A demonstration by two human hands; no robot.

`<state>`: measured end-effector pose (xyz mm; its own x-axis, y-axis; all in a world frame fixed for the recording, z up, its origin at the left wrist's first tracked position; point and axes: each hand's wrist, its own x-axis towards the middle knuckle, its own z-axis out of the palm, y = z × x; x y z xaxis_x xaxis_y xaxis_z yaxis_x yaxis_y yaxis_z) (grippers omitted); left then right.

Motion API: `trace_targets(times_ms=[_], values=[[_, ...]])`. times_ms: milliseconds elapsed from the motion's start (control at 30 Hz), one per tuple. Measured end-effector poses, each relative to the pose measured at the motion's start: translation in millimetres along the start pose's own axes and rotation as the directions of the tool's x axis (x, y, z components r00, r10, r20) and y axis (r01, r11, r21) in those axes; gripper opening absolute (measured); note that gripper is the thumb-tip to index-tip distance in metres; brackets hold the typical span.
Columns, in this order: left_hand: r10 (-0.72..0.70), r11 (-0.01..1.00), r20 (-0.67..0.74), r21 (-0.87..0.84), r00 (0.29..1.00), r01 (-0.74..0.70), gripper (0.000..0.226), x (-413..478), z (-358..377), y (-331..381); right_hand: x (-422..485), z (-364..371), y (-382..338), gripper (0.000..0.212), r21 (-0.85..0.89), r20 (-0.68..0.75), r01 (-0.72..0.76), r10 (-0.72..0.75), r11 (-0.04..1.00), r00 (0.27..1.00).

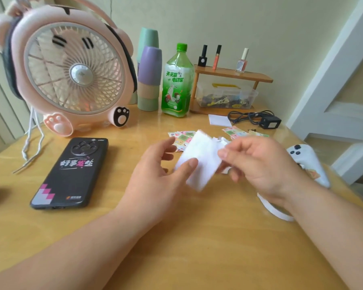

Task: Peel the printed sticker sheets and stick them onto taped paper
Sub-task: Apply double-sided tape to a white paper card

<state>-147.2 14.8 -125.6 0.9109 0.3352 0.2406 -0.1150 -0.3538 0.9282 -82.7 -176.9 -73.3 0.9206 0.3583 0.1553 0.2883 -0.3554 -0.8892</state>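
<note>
My left hand (155, 166) pinches the white sheet (201, 160) at its lower edge (thumb on top); my right hand (260, 164) pinches its upper edge, above the worktop (176, 237), near the printed sticker sheets (182, 138).

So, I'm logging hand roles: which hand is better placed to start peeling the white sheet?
Probably the right hand: its fingers pinch the white sheet at its ragged upper edge, while the left hand grips the lower part.

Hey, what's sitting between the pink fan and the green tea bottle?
A stack of cups, purple one on top, stands between the fan and the bottle, seen in the head view.
</note>
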Motion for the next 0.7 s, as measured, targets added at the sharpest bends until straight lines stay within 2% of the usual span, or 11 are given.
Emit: trace_targets(times_ms=[33, 100, 167, 233, 300, 367, 400, 467, 567, 633, 700], values=[[-0.002, 1.000, 0.061, 0.001, 0.998, 0.002, 0.050, -0.2, 1.7, 0.2, -6.8, -0.4, 2.2, 0.012, 0.118, 0.079, -0.080, 0.071, 0.990, 0.994], [-0.012, 0.999, 0.146, 0.051, 0.989, 0.005, 0.044, -1.0, 3.8, 0.5, -14.4, 2.7, 10.9, 0.011, 0.119, 0.082, -0.138, 0.128, 0.983, 0.988], [-0.021, 0.991, 0.149, 0.134, 0.989, 0.001, 0.039, -1.9, 2.9, 2.2, -15.8, 8.1, 21.6, 0.010, -0.115, -0.035, -0.065, 0.061, 0.991, 0.998], [-0.027, 0.971, 0.130, 0.241, 0.991, -0.006, 0.042, -1.2, 1.0, 4.3, -16.6, 6.7, 25.7, 0.011, -0.328, -0.137, 0.060, -0.110, 0.943, 0.985], [-0.049, 0.934, 0.115, 0.358, 0.992, 0.005, 0.047, 0.9, -0.6, 4.4, -15.0, -8.1, 21.6, 0.015, -0.387, -0.214, 0.137, -0.234, 0.912, 0.948], [-0.062, 0.899, 0.076, 0.438, 0.995, 0.022, 0.053, 3.6, -1.9, 3.9, -13.6, -30.9, 16.4, 0.007, -0.460, -0.280, 0.086, -0.236, 0.884, 0.931], [-0.036, 0.880, 0.047, 0.474, 0.998, 0.009, 0.057, 4.7, -2.3, 3.0, -13.9, -42.3, 15.1, 0.008, -0.517, -0.269, 0.009, -0.172, 0.856, 0.947], [0.055, 0.843, -0.009, 0.536, 0.998, -0.042, 0.063, 5.5, -2.6, 2.5, -18.4, -58.8, 15.0, 0.012, -0.622, -0.169, -0.160, 0.068, 0.766, 0.983], [0.198, 0.840, 0.030, 0.509, 0.980, -0.186, 0.045, -0.5, -1.1, 6.4, -30.9, -65.3, 14.5, 0.035, -0.754, 0.018, -0.219, 0.353, 0.619, 0.935], [0.236, 0.858, 0.088, 0.449, 0.968, -0.250, 0.019, -7.8, 1.9, 10.4, -32.9, -63.7, 16.3, 0.042, -0.818, 0.081, -0.173, 0.408, 0.549, 0.909], [0.208, 0.882, 0.129, 0.404, 0.970, -0.242, 0.003, -13.0, 4.7, 12.6, -31.3, -60.5, 21.5, 0.031, -0.828, 0.104, -0.141, 0.395, 0.542, 0.913]])
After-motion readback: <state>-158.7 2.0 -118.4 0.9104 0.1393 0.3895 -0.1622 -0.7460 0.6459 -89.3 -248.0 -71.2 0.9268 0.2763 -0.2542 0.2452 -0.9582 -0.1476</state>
